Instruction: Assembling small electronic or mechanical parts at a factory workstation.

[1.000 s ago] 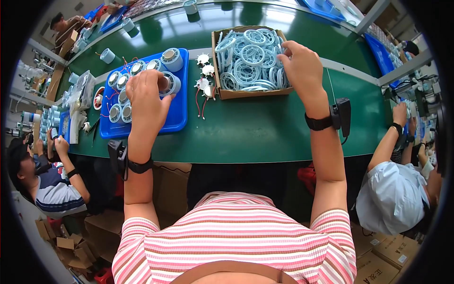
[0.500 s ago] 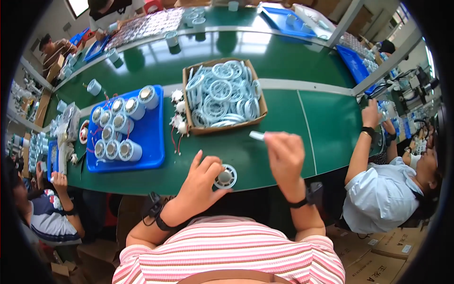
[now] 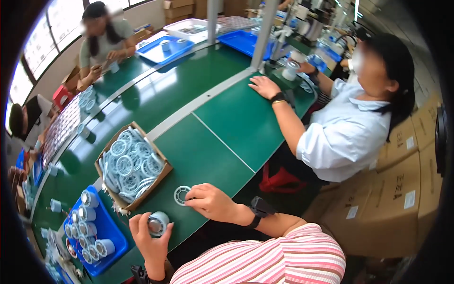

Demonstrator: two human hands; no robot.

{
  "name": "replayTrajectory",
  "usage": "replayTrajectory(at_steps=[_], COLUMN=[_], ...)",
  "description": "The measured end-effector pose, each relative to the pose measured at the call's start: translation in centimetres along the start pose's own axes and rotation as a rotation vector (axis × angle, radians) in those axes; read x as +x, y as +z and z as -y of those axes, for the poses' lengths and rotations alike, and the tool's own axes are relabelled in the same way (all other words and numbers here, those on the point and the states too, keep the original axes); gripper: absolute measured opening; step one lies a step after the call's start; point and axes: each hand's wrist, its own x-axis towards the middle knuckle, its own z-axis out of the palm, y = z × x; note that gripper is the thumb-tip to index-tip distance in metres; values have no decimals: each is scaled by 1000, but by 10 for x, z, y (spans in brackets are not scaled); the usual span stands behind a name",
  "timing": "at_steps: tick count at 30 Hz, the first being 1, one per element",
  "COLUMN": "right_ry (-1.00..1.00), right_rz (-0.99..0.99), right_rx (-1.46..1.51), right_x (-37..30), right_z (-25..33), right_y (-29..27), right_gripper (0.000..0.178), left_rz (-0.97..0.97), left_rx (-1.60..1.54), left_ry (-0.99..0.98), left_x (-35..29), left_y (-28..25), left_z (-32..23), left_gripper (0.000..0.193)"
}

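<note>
My left hand (image 3: 150,244) is closed around a light-blue cylindrical housing (image 3: 164,219) with a round metal part in its open end, fingers on one side and thumb on the other. To its right, my right hand (image 3: 213,203) pinches a flat light-blue slotted ring (image 3: 176,195) by its edge, with the ring's face showing. The ring and the housing are apart. Just beyond both hands stands an open cardboard box (image 3: 152,176) heaped with similar light-blue rings.
On the left, a blue tray (image 3: 112,233) holds several housings with metal centres. A co-worker (image 3: 340,123) sits at the right, one arm on the green table (image 3: 222,123). A metal post (image 3: 263,40) rises beyond. Cardboard cartons (image 3: 378,208) are stacked at the right.
The view has swung to the right, bringing more of the right-hand co-worker in. The ring in my right hand was edge-on and now shows its face. My left hand's grip on the housing shows more plainly.
</note>
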Motion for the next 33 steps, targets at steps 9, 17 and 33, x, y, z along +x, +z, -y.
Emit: replayTrajectory(at_steps=[9,17,33], right_ry=[-27,280,218], right_rz=[32,0,260], right_rx=[132,130,-204], right_x=[3,5,-9], right_z=[8,42,60], right_y=[20,27,49], right_gripper=[17,49,92], left_rz=[205,306,313], left_rx=[-292,-943,-1156], left_ry=[-341,-850,-663], left_x=[-25,-40,-55], left_y=[-17,-24,-11], left_z=[31,33,43], left_gripper=[68,71,66])
